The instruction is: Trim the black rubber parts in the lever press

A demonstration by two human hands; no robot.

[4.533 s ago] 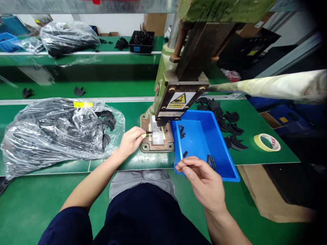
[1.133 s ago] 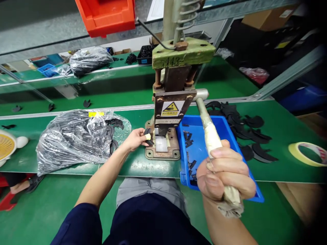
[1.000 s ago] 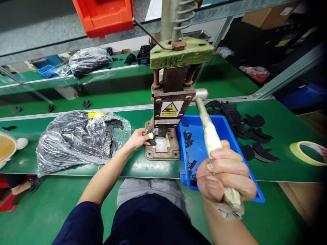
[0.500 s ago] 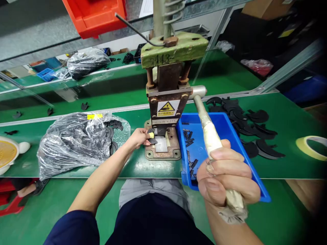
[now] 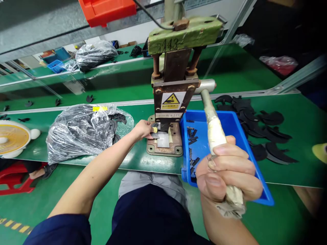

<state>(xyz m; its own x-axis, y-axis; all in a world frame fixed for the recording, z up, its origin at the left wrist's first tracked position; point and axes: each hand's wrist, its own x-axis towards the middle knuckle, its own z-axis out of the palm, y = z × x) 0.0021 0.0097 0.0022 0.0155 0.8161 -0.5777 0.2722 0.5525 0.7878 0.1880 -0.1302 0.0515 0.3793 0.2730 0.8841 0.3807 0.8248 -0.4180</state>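
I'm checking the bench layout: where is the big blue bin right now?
In the head view, the big blue bin sits right of centre, between the press and the loose black pieces, partly hidden by the right hand.

Light glints off the bench [image 5: 139,161] while the right edge blurs

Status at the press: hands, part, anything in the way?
Right hand gripping lever. Left hand holding dark part at press base. Fingertips close to punch.

Navy short-sleeved top [image 5: 155,217], grey bottoms [image 5: 155,180]
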